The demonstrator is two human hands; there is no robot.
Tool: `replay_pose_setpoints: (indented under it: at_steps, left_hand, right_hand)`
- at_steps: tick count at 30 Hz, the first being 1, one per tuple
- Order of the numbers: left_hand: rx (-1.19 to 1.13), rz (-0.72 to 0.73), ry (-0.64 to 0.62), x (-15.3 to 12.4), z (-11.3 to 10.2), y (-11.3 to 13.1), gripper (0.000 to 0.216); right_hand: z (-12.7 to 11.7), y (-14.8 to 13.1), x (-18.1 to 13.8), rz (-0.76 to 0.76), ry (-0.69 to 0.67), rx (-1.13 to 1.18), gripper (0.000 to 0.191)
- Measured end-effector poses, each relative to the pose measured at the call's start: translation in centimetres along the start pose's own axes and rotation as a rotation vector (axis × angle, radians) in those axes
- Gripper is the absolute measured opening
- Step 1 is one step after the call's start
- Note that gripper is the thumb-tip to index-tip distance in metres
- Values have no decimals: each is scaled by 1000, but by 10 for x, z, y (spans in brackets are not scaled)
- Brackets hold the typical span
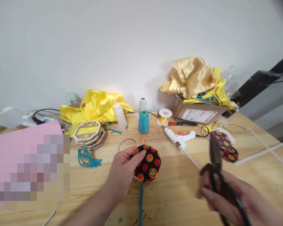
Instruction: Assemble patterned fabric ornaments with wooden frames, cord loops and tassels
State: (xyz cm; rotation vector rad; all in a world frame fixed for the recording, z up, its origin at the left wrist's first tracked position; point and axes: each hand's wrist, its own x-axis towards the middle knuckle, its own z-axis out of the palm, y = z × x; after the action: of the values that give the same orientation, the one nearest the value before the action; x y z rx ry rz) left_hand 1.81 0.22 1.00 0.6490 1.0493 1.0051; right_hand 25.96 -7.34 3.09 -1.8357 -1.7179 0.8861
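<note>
My left hand (pixel 124 169) pinches a round fabric-covered disc (pixel 148 161), black with red dots and orange flowers, thumb on its front. A small yellow loop (pixel 145 141) stands at the disc's top, and a teal tassel (pixel 141 204) hangs from its bottom edge. In my right hand (pixel 217 197) is a pair of dark scissors (pixel 215 153), raised over the table and blurred by motion; the blades point up and look closed. Just behind the disc lies a thin wooden ring (pixel 124 141).
Beyond sit a teal thread spool (pixel 143 122), a white glue gun (pixel 179 138) and a squeeze bottle (pixel 120 116). Stacked wooden frames (pixel 88 130) lie left, near a pink sheet (pixel 37 135). Patterned fabric pieces (pixel 224 146) and a cardboard box (pixel 179 108) are right.
</note>
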Motion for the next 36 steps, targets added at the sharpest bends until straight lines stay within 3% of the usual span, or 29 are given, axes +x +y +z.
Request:
replay_pose_setpoints:
  at_steps: [2, 5, 11, 17, 22, 30, 36]
  left_hand:
    - [10, 3, 21, -1, 1, 3, 20]
    - [29, -14, 31, -2, 3, 11, 21]
    - [27, -95, 28, -3, 1, 17, 23]
    - [-13, -65, 90, 5, -9, 6, 23]
    - [-7, -22, 105, 7, -15, 3, 23]
    - [-47, -21, 71, 8, -17, 5, 22]
    - [-59, -13, 74, 9, -18, 6, 20]
  right_hand:
    - [21, -19, 18, -24, -170, 133, 25]
    - [35, -21, 47, -35, -151, 166, 17]
    - [28, -8, 82, -89, -51, -128, 14]
    - [39, -47, 82, -214, -122, 239, 20]
    - [40, -53, 80, -356, -109, 67, 28]
    - [24, -59, 87, -356, -204, -177, 34]
    - [33, -59, 87, -334, -196, -146, 35]
